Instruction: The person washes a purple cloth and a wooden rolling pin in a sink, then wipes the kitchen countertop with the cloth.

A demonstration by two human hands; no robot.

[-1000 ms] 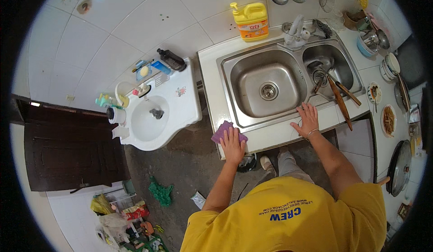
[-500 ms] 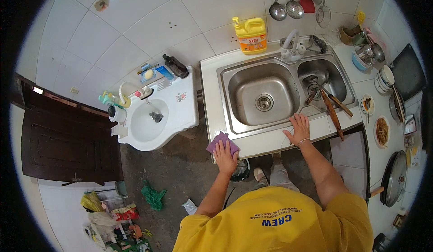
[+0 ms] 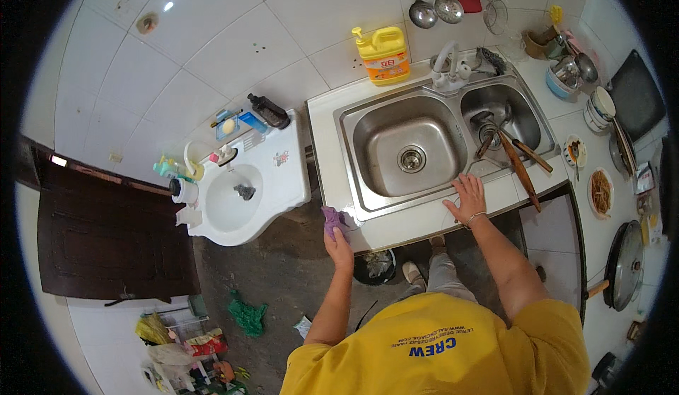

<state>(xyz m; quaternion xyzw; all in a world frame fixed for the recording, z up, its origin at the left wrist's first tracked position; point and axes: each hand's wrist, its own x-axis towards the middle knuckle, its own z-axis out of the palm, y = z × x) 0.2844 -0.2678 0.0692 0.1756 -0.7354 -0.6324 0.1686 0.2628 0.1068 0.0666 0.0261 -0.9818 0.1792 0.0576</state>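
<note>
My left hand [image 3: 339,248] grips a crumpled purple cloth [image 3: 332,219] at the front left corner of the white countertop [image 3: 403,229]. The cloth hangs over the corner's edge. Fingers spread, my right hand [image 3: 468,198] rests flat on the front strip of the counter, just before the steel double sink [image 3: 385,130]. A bracelet circles that wrist. In the smaller right basin stand long-handled utensils, among them a wooden-handled one [image 3: 520,172] whose handle leans out over the counter's front.
A yellow detergent jug [image 3: 385,70] and a white tap [image 3: 447,77] stand behind the sink. Left, across a gap, is a white washbasin [image 3: 283,183]. A black bin [image 3: 375,266] sits below the counter. Bowls, a plate of food strips [image 3: 601,193] and a lidded pan [image 3: 626,264] line the right.
My left hand has shifted slightly left to the counter's corner, and the cloth, spread flat under the palm before, is now bunched in the fingers. My right hand stays put.
</note>
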